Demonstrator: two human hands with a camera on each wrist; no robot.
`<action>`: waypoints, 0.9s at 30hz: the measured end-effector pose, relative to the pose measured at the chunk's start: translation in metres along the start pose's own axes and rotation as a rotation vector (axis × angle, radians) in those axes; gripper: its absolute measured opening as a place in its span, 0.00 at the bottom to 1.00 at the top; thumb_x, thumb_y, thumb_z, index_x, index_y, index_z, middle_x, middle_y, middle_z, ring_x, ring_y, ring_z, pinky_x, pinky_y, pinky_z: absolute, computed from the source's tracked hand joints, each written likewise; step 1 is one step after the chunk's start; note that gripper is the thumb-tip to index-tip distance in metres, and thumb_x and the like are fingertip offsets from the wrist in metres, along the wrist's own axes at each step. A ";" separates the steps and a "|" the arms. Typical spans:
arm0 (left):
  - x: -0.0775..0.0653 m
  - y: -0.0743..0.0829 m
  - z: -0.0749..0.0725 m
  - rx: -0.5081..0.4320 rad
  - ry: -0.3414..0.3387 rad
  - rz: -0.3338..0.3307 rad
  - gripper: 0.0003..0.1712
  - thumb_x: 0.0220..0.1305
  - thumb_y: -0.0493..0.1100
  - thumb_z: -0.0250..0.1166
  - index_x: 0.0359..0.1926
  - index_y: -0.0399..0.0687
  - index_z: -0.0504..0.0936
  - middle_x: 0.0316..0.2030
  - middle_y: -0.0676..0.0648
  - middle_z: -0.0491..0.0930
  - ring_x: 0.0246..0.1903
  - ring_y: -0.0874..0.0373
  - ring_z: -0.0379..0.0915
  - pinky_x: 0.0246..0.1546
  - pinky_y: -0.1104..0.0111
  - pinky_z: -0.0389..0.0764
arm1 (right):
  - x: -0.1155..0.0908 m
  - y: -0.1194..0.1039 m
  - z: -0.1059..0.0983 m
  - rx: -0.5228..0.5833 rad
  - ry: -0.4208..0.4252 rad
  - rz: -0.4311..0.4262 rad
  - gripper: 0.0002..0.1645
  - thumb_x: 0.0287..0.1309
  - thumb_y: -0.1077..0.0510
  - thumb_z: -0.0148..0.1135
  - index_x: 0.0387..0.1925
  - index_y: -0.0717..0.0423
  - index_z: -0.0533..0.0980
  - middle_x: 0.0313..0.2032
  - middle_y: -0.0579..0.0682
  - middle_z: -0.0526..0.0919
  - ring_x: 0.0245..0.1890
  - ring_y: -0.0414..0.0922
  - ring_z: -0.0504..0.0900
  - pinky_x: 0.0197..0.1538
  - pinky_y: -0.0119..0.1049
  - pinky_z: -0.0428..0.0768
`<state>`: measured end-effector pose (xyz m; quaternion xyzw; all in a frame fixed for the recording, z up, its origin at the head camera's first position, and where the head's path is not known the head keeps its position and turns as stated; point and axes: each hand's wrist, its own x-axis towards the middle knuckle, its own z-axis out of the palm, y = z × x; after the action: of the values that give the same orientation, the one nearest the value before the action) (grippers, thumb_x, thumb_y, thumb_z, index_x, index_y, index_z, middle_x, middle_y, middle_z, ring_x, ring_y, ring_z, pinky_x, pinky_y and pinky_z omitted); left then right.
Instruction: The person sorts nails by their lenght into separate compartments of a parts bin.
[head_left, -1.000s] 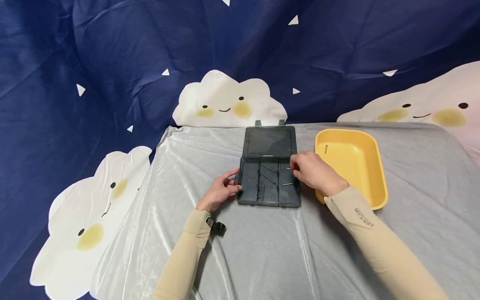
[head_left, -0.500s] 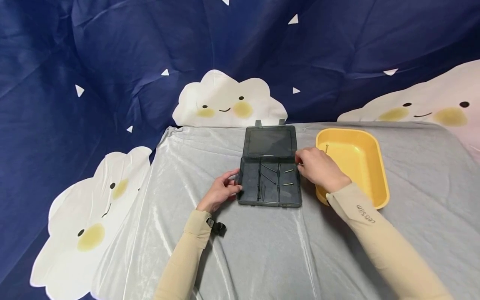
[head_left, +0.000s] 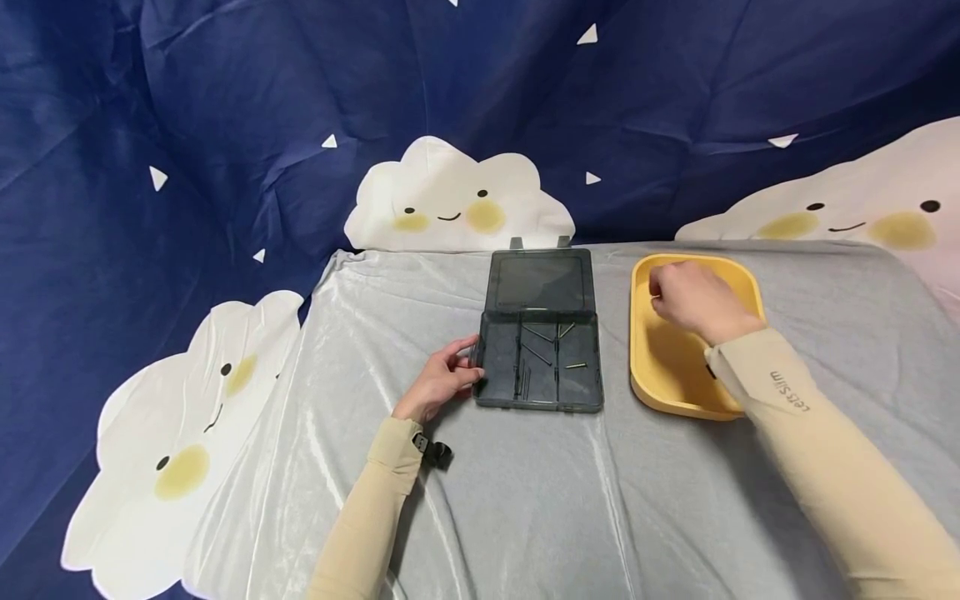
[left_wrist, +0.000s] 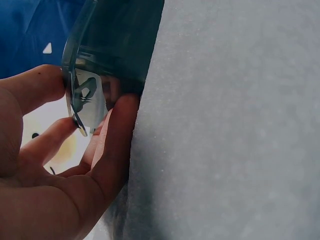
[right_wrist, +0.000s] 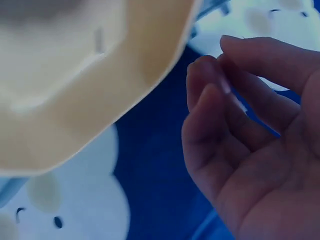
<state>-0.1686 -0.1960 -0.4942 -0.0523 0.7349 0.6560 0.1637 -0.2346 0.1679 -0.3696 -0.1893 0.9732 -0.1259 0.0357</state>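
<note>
A dark translucent organizer box lies with its lid tipped back. My left hand holds its left edge; in the left wrist view, thumb and fingers close around the box wall. Several dark screws lie in the middle compartment. The right compartment has a few brass-toned screws, one of them a short screw. My right hand hovers over the yellow tray, fingers loosely curled, nothing visible between them. In the right wrist view a blurred screw appears inside the tray.
Grey plush cloth covers the table. Behind it hangs a blue curtain with printed clouds. A small black device is worn at the left wrist.
My right hand has moved right, from the box's right compartment to above the yellow tray. The upper screw there now lies more slanted. My left hand stays on the box.
</note>
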 end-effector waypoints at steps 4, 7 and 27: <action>0.000 0.000 -0.001 0.010 -0.001 0.004 0.39 0.57 0.28 0.65 0.69 0.52 0.68 0.35 0.49 0.74 0.32 0.61 0.71 0.30 0.75 0.76 | 0.007 0.025 0.003 -0.035 -0.092 0.022 0.07 0.47 0.66 0.57 0.32 0.63 0.78 0.31 0.59 0.80 0.32 0.53 0.76 0.36 0.49 0.74; -0.001 0.000 -0.001 0.017 -0.003 0.003 0.38 0.57 0.28 0.65 0.68 0.52 0.68 0.35 0.50 0.74 0.32 0.62 0.71 0.30 0.75 0.76 | 0.011 0.039 0.013 -0.064 -0.148 -0.026 0.13 0.48 0.65 0.61 0.38 0.66 0.78 0.37 0.63 0.80 0.38 0.56 0.78 0.44 0.52 0.76; -0.001 0.003 -0.001 -0.006 -0.014 0.000 0.39 0.57 0.27 0.64 0.69 0.51 0.67 0.35 0.48 0.78 0.33 0.61 0.77 0.33 0.75 0.79 | 0.027 0.051 0.061 -0.098 -0.150 -0.122 0.08 0.61 0.68 0.52 0.34 0.65 0.78 0.36 0.63 0.74 0.33 0.58 0.78 0.43 0.54 0.78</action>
<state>-0.1682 -0.1964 -0.4908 -0.0481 0.7317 0.6587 0.1689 -0.2711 0.1894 -0.4428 -0.2584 0.9595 -0.0655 0.0915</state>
